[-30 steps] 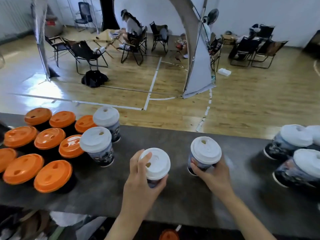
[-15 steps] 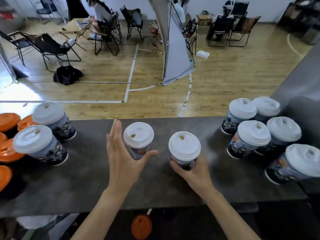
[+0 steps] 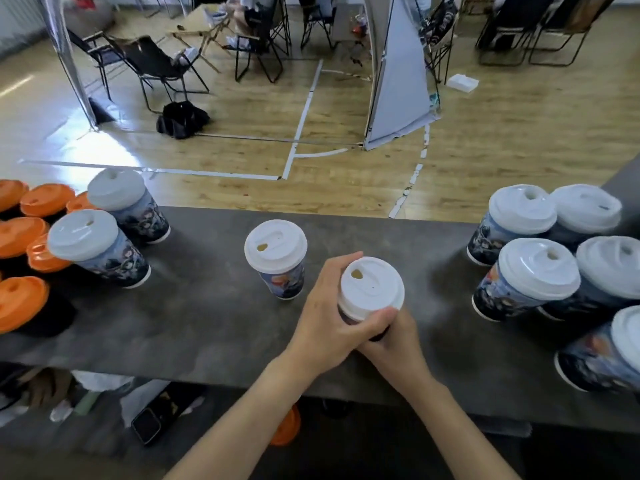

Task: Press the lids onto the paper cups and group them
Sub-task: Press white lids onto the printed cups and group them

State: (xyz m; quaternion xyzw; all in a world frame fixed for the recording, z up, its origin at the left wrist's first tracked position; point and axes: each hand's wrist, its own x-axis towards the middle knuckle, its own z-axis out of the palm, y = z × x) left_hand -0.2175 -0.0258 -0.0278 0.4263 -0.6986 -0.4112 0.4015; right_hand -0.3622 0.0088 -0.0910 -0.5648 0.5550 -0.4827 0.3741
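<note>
Both hands wrap one white-lidded paper cup [image 3: 370, 287] at the middle of the dark counter [image 3: 214, 317]. My left hand [image 3: 329, 320] curls round its left side, thumb across the front under the lid rim. My right hand [image 3: 394, 336] holds its near side from below, partly covered by the left. A second white-lidded cup [image 3: 276, 258] stands free just to the left. Two white-lidded cups [image 3: 98, 249] stand at the left, and several white-lidded cups [image 3: 538, 271] are grouped at the right.
Several orange-lidded dark cups [image 3: 20, 299] crowd the counter's far left. An orange lid [image 3: 287, 427] and a phone [image 3: 149, 424] lie below the counter's near edge. Beyond the counter is a wooden floor with folding chairs and a grey banner stand [image 3: 394, 74].
My left hand let go of the left cup and moved right onto the cup in my right hand. The view swung right, bringing the right group closer.
</note>
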